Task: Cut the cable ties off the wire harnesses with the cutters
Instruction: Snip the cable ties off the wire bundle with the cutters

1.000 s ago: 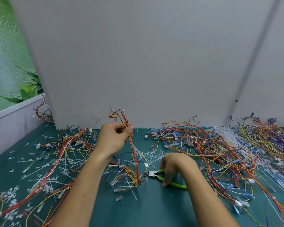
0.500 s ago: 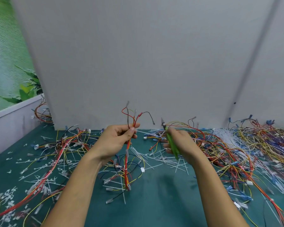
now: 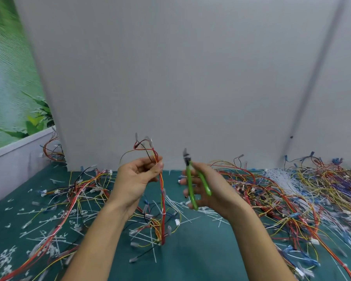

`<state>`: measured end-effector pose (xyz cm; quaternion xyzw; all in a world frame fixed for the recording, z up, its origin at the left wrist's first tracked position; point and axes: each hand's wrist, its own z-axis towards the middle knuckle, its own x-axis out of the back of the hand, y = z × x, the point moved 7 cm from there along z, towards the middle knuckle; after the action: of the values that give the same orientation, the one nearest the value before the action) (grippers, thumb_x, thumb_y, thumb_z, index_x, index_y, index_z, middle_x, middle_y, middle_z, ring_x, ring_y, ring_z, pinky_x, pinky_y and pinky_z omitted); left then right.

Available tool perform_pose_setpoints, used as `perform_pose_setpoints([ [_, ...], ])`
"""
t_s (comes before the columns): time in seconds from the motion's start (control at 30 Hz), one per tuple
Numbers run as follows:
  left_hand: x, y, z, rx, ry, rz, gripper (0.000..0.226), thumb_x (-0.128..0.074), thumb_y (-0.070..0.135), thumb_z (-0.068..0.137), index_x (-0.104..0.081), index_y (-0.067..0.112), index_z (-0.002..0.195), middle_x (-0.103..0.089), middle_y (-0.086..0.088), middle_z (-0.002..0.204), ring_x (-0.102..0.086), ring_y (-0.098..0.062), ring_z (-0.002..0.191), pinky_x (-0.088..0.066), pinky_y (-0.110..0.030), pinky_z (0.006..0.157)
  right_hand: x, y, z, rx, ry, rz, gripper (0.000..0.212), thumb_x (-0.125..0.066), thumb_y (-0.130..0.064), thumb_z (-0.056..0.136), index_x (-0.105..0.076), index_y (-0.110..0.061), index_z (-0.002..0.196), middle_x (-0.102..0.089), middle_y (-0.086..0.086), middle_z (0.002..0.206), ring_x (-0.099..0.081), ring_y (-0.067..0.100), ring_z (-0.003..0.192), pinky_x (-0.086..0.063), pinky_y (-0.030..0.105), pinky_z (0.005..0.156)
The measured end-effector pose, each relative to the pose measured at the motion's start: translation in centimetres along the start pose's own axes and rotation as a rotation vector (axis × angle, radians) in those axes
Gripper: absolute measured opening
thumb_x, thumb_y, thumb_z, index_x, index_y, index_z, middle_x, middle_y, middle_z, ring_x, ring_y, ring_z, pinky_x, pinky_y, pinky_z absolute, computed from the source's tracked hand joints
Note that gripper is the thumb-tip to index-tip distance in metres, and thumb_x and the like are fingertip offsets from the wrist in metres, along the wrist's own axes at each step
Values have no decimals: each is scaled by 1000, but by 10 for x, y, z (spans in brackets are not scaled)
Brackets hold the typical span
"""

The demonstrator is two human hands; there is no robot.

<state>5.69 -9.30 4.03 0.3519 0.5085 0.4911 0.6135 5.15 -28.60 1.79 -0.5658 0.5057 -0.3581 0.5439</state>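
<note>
The wire harness (image 3: 162, 191), a slim bundle of red, yellow and orange wires, hangs upright from the left hand (image 3: 137, 177). This hand pinches it near its top between thumb and fingertips. A few loose wire ends fan out above the hand, and the lower end reaches the bench (image 3: 201, 256) just below the left wrist. A small white cable tie (image 3: 163, 213) circles the bundle partway down.

Just to the right of that hand, and apart from it, the right hand (image 3: 208, 189) has its fingers curled round the green handles of the cutters (image 3: 189, 183). The dark head points up above the knuckles (too blurred to tell whether the blades are apart).

The bench is covered in teal-green matting. A tangled pile of harnesses (image 3: 292, 191) spreads out to the right of the right hand, too knotted to count, with a sheaf of white ties (image 3: 280, 179) among it. A thinner tangle (image 3: 75, 191) lies to the left of the left hand. Snipped white tie pieces (image 3: 39, 228) litter the matting beyond the left forearm.

A plain grey panel (image 3: 170, 78) stands behind both hands, and a green leafy mural (image 3: 8, 88) shows far off to the left.
</note>
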Motion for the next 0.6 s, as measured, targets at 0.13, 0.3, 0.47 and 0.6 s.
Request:
perform_pose_setpoints([
  [0.13, 5, 11, 0, -119, 67, 23, 41, -86, 30, 59, -76, 12, 95, -76, 1, 83, -69, -6, 78, -54, -17, 65, -16, -9, -11, 232, -39, -689, 33, -49, -51, 104, -66, -23, 109, -71, 0, 106, -64, 6, 76, -55, 30, 57],
  [0.3, 12, 22, -3, -225, 111, 60, 32, -84, 22, 67, -75, 13, 96, -76, 2, 79, -70, -8, 77, -56, -17, 70, -28, -14, -21, 303, -166, -781, 44, -48, -65, 93, -69, -31, 112, -72, -20, 95, -68, -1, 78, -60, 40, 60],
  [0.47, 11, 28, -5, -283, 111, 140, 29, -86, 27, 68, -77, 20, 94, -74, 4, 75, -69, -6, 72, -55, -15, 71, -26, -20, -25, 351, -187, -710, 40, -49, -57, 96, -68, -31, 118, -73, -10, 111, -70, 10, 92, -61, 40, 71],
  [0.6, 10, 31, -7, -321, 99, 193, 23, -86, 34, 68, -80, 34, 90, -75, 5, 77, -69, -6, 72, -54, -14, 72, -26, -22, -27, 350, -191, -636, 40, -50, -52, 96, -68, -26, 121, -73, -6, 111, -70, 17, 94, -61, 42, 73],
])
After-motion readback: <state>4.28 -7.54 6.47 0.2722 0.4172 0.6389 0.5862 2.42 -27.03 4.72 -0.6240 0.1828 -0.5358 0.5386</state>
